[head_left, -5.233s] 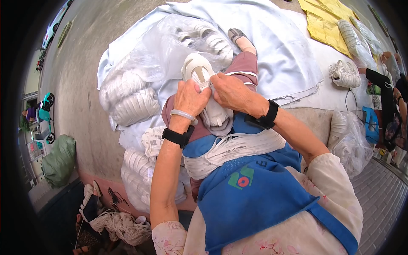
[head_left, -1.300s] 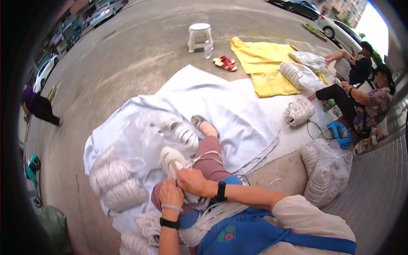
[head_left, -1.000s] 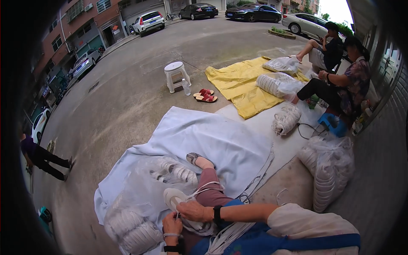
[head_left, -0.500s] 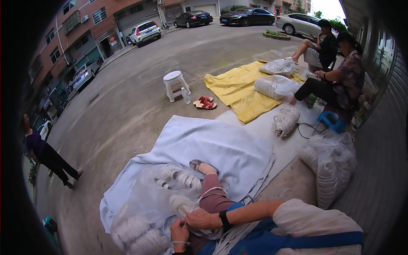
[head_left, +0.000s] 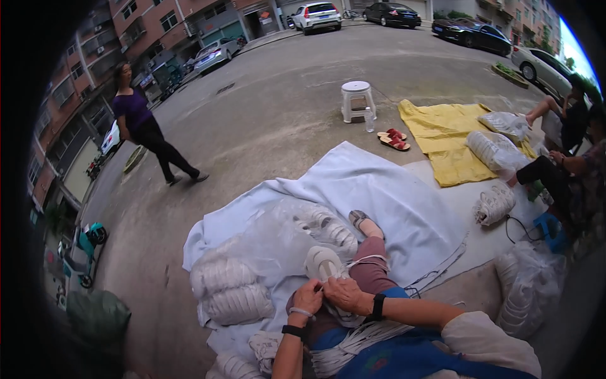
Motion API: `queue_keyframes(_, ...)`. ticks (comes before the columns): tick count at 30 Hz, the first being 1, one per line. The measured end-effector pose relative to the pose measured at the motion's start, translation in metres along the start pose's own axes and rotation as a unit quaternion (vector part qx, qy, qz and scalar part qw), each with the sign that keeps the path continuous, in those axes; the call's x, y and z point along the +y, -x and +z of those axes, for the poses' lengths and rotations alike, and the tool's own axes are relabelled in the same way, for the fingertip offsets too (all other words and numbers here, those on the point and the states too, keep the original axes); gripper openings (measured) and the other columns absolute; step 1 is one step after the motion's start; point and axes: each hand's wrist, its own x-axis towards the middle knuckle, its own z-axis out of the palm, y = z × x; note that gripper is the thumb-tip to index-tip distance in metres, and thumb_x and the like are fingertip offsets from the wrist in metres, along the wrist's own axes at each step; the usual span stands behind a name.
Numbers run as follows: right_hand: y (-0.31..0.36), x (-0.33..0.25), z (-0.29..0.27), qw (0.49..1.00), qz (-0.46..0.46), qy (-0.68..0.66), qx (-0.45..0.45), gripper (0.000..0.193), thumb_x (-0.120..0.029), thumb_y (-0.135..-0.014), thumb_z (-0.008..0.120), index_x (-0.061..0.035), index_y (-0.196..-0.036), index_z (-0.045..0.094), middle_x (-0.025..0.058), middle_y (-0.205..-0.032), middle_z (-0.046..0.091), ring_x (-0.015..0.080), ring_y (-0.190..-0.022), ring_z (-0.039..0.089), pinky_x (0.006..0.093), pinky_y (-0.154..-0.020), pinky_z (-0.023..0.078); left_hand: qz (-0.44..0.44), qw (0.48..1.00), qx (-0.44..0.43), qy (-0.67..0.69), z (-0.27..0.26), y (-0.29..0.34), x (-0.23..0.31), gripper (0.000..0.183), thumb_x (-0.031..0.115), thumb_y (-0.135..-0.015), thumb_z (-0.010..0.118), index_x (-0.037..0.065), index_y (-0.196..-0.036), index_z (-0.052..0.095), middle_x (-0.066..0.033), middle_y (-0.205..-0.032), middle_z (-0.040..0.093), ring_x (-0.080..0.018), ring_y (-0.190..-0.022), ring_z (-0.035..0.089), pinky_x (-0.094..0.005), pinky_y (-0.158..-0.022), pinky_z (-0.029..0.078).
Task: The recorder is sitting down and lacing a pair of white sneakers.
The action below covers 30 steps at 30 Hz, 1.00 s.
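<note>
While the off-white, round-toed fabric shoe (head_left: 324, 260) lay over your mauve trousers (head_left: 369, 276), your left hand (head_left: 307, 297) and right hand (head_left: 344, 296) pinched its front opening, exact hold too small to tell; it seemed light, pliant, best steadied by the sole edge.

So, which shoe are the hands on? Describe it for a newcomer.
Start at the pale sheet, then find the mauve trouser leg stretched onto it. Left of that leg is the white shoe. Unlike the white bundles farther left, it has the left hand and right hand on it.
</note>
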Motion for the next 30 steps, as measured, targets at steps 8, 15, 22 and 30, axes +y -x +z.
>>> queue_keyframes(8, 0.004, -0.004, -0.002, 0.999, 0.033, -0.013, -0.016, 0.013, -0.014, -0.080, 0.054, -0.0029, -0.082, 0.061, 0.0123, -0.077, 0.060, 0.0270, -0.068, 0.064, 0.0374, -0.056, 0.051, -0.030, 0.999, 0.008, 0.037, 0.008, 0.006, 0.006, 0.019, 0.011, -0.079, 0.059, 0.006, -0.098, 0.054, -0.0150, -0.088, 0.065, -0.0317, -0.086, 0.063, -0.0381, -0.076, 0.049)
queue_keyframes(15, 0.004, -0.002, -0.008, 0.994, 0.102, -0.032, -0.012, 0.015, -0.014, -0.079, 0.054, -0.0030, -0.083, 0.063, 0.0152, -0.080, 0.063, 0.0284, -0.073, 0.065, 0.0376, -0.059, 0.052, -0.002, 0.998, -0.023, 0.051, 0.010, -0.008, 0.006, 0.020, 0.010, -0.078, 0.061, 0.006, -0.097, 0.057, -0.0148, -0.092, 0.066, -0.0298, -0.090, 0.063, -0.0357, -0.079, 0.049)
queue_keyframes(22, -0.014, -0.015, -0.016, 0.988, 0.115, -0.095, -0.035, 0.019, -0.017, -0.081, 0.052, -0.0015, -0.082, 0.063, 0.0177, -0.080, 0.065, 0.0331, -0.076, 0.065, 0.0427, -0.062, 0.051, -0.030, 0.992, 0.027, 0.122, 0.012, -0.010, -0.035, 0.017, 0.008, -0.075, 0.066, 0.003, -0.089, 0.059, -0.0119, -0.085, 0.067, -0.0228, -0.080, 0.065, -0.0318, -0.073, 0.050)
queue_keyframes(30, 0.005, 0.012, -0.024, 0.971, 0.067, -0.223, -0.056, 0.020, -0.015, -0.066, 0.059, 0.0048, -0.070, 0.062, 0.0246, -0.070, 0.061, 0.0415, -0.070, 0.062, 0.0470, -0.061, 0.049, -0.054, 0.996, 0.066, -0.009, 0.017, -0.002, 0.007, 0.019, 0.011, -0.073, 0.066, 0.002, -0.087, 0.056, -0.0150, -0.078, 0.065, -0.0284, -0.072, 0.063, -0.0358, -0.068, 0.049)
